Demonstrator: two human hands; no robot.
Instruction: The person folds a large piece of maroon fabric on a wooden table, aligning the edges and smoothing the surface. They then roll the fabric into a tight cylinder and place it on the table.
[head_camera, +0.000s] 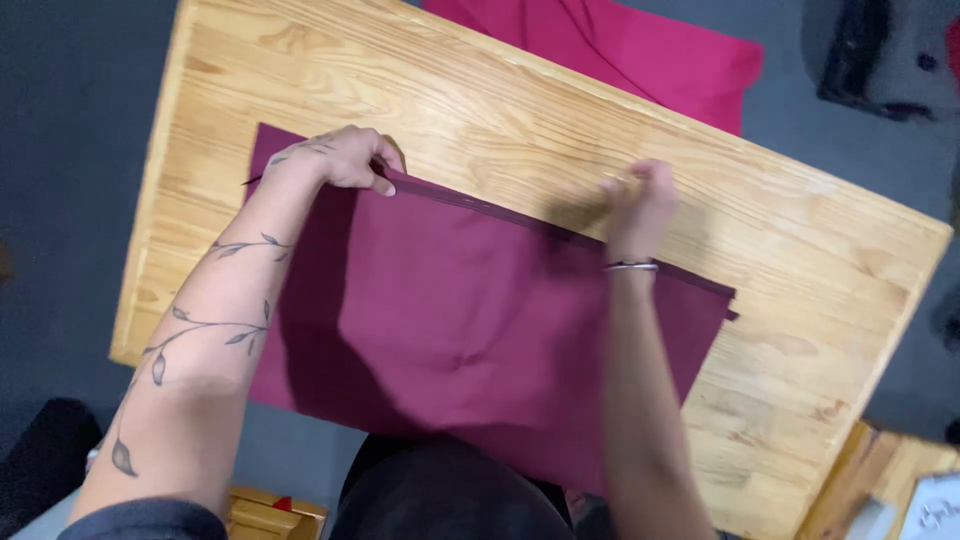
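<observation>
A: From the head camera, what are the 2 hands doing?

B: The left hand (345, 158) is closed over the far edge of a maroon cloth (480, 320), fingers curled on the fold. The right hand (640, 205) is blurred; it sits at the same far edge, fingers bunched, but I cannot tell if it truly pinches the fabric.

A: And where is the cloth?

B: Spread on the wooden table (780, 230), its near edge hanging over the table's side toward the person. A brighter pink cloth (640, 50) hangs off the far edge, well apart. A bracelet (630, 266) circles the right wrist.
</observation>
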